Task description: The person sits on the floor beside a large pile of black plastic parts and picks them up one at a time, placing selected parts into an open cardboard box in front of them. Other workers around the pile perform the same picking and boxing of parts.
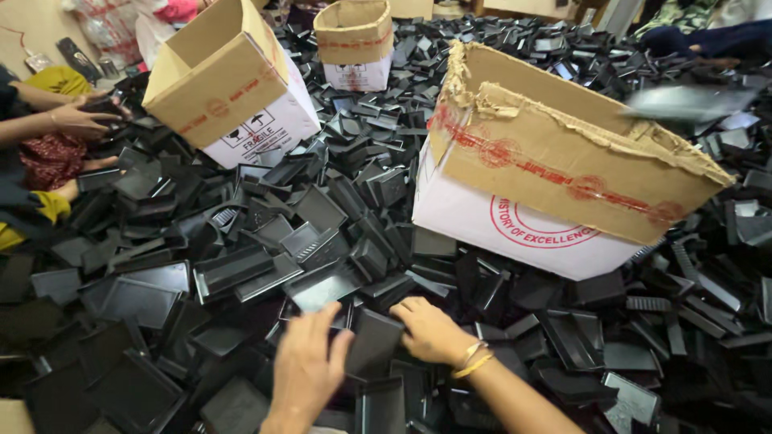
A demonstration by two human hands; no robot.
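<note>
Both hands are down in the pile, left hand [305, 366] and right hand [433, 331] gripping 1 black tray [371, 341] between them, with the big torn box [563, 161] just beyond and a co-worker's hand [80, 120] far left.

floor hidden under a continuous heap of black plastic tray parts [322, 217]; three open cardboard boxes sit in the heap: big one [555, 169] right, tilted one [233, 88] far left, small one [354, 44] far centre
</note>
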